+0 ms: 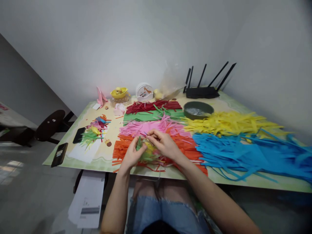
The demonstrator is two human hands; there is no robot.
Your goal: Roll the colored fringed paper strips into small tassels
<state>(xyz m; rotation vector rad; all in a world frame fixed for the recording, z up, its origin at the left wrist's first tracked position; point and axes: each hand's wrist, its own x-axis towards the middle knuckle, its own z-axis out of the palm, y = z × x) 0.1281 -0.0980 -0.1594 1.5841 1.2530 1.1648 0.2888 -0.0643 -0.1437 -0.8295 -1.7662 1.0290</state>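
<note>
Above table point(110, 133) — left grip point(133, 154) and right grip point(163, 143) curl, pinching green strips point(139, 144).

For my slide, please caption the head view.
Left hand and right hand pinch a green-yellow paper bundle over coloured strips.

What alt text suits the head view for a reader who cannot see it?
The left hand and right hand together hold a small bundle of green and yellow paper strips over the orange paper strip pile on a table, beside the blue paper strip pile.
</note>
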